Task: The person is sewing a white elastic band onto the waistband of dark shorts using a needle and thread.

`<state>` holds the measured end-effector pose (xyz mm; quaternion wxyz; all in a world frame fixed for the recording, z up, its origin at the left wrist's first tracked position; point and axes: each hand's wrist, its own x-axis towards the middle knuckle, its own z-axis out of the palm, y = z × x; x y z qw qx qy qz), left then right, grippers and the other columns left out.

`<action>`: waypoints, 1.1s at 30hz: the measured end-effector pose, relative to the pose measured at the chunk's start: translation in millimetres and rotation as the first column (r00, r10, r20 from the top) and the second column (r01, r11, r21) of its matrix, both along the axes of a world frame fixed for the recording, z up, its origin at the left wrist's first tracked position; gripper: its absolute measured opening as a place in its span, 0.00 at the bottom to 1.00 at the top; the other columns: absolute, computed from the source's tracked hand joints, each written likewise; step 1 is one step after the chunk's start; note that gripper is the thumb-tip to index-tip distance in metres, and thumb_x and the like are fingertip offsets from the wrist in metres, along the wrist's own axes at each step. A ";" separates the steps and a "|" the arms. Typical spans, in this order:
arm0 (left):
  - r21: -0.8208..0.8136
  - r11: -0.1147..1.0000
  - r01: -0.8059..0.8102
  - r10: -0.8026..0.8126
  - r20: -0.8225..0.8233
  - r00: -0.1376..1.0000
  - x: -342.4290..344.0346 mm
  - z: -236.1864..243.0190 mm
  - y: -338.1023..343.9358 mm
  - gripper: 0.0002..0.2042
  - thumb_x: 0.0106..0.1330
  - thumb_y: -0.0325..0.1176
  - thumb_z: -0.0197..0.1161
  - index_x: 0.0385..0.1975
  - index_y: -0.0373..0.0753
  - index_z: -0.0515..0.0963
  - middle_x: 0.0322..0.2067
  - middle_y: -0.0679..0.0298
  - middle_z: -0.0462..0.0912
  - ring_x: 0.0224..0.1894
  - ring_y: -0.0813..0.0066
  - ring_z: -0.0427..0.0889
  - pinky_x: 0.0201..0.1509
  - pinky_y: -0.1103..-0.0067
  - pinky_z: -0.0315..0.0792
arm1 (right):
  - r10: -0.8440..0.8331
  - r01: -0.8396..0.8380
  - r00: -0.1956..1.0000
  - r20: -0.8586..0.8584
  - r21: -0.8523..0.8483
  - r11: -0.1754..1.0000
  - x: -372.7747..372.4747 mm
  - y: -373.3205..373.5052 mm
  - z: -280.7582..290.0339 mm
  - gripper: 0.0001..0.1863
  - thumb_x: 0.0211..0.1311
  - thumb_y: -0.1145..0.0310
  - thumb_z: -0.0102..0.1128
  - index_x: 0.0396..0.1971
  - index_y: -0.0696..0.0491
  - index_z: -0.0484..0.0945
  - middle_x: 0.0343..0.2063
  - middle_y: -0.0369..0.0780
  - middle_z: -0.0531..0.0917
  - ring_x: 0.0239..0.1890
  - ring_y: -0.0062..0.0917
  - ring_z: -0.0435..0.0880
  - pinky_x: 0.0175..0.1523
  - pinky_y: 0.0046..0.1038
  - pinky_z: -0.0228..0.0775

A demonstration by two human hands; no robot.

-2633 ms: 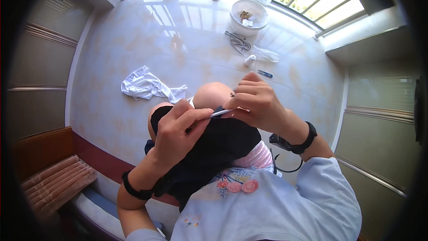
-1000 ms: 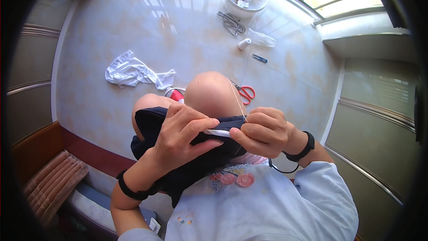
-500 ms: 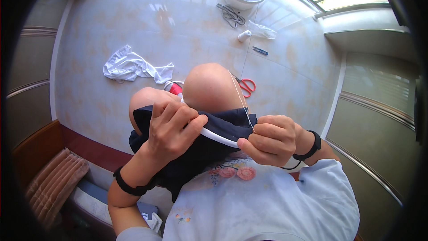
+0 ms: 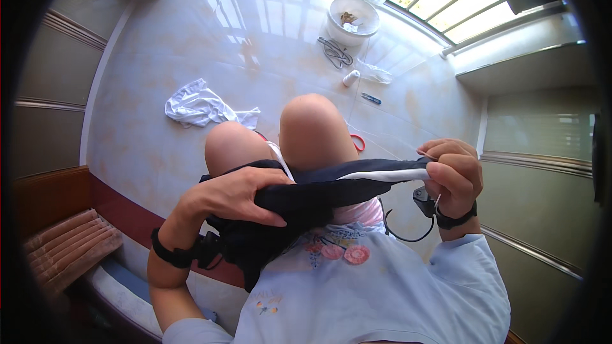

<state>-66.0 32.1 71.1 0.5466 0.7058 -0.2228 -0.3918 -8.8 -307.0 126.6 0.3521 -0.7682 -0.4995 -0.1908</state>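
Gripping black cloth (image 4: 306,200) by the knees (image 4: 317,129) with left hand (image 4: 236,194), pinching the white strip's (image 4: 386,173) end in right hand (image 4: 454,172), stretched out sideways! Could slip or pucker if tugged too hard; might snag the pale strand (image 4: 437,200) just under the right hand.

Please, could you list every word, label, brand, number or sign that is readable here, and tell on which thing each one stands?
None can be read with certainty.
Light blue shirt: small, faint lettering beside the butterfly print; too small and blurred to read.
Dark cloth and white strip at the hands: no lettering visible.
White spool and blue snips on the floor: too small to tell.
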 end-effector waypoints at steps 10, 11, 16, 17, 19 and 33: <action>-0.108 0.983 -0.150 0.183 0.464 0.867 -79.0 5.1 -29.7 0.20 0.47 0.36 0.80 0.30 0.36 0.73 0.42 0.59 0.71 0.46 0.58 0.71 0.54 0.69 0.66 | -0.073 0.063 0.983 0.168 0.069 0.996 -66.1 -38.5 25.2 0.16 0.67 0.60 0.60 0.48 0.51 0.68 0.30 0.37 0.68 0.21 0.26 0.77 0.31 0.35 0.82; -0.113 0.965 -0.235 0.258 0.528 0.809 -80.9 8.4 -26.0 0.19 0.45 0.35 0.80 0.26 0.38 0.73 0.44 0.60 0.73 0.51 0.58 0.71 0.57 0.65 0.64 | -0.118 0.102 0.976 0.185 0.091 0.991 -67.6 -43.6 24.2 0.16 0.67 0.60 0.60 0.48 0.51 0.68 0.30 0.36 0.69 0.22 0.26 0.77 0.31 0.35 0.82; -0.303 0.816 -0.492 0.559 0.630 0.539 -93.1 22.3 -2.2 0.16 0.47 0.26 0.78 0.21 0.40 0.72 0.28 0.62 0.79 0.34 0.63 0.81 0.46 0.65 0.73 | -0.250 0.232 0.952 0.174 0.119 0.965 -42.8 -44.0 4.4 0.13 0.59 0.74 0.68 0.42 0.54 0.76 0.28 0.39 0.76 0.22 0.27 0.77 0.29 0.29 0.74; -0.382 0.717 -0.583 0.683 0.552 0.478 -102.3 20.9 0.1 0.15 0.49 0.26 0.77 0.22 0.40 0.72 0.24 0.62 0.79 0.27 0.65 0.81 0.39 0.68 0.76 | -0.294 0.284 0.932 0.213 0.075 0.956 -36.8 -36.4 3.8 0.16 0.54 0.77 0.72 0.41 0.52 0.78 0.26 0.38 0.78 0.22 0.27 0.77 0.27 0.26 0.71; -0.241 0.693 -0.680 0.492 0.847 0.201 -113.0 43.4 11.6 0.14 0.55 0.27 0.75 0.26 0.39 0.71 0.20 0.62 0.77 0.21 0.69 0.78 0.25 0.76 0.74 | -0.251 0.241 0.955 0.155 0.080 0.967 -26.3 -25.0 -6.1 0.15 0.53 0.74 0.74 0.39 0.51 0.79 0.23 0.37 0.78 0.21 0.25 0.78 0.25 0.25 0.67; 0.321 0.686 -0.653 0.065 0.867 0.495 -120.3 -89.7 87.0 0.12 0.53 0.17 0.59 0.37 0.37 0.73 0.41 0.56 0.76 0.48 0.56 0.78 0.51 0.66 0.72 | 0.331 -0.314 0.938 0.103 -0.157 0.936 22.7 71.0 -145.9 0.11 0.44 0.73 0.65 0.32 0.54 0.80 0.22 0.33 0.72 0.25 0.24 0.76 0.30 0.25 0.70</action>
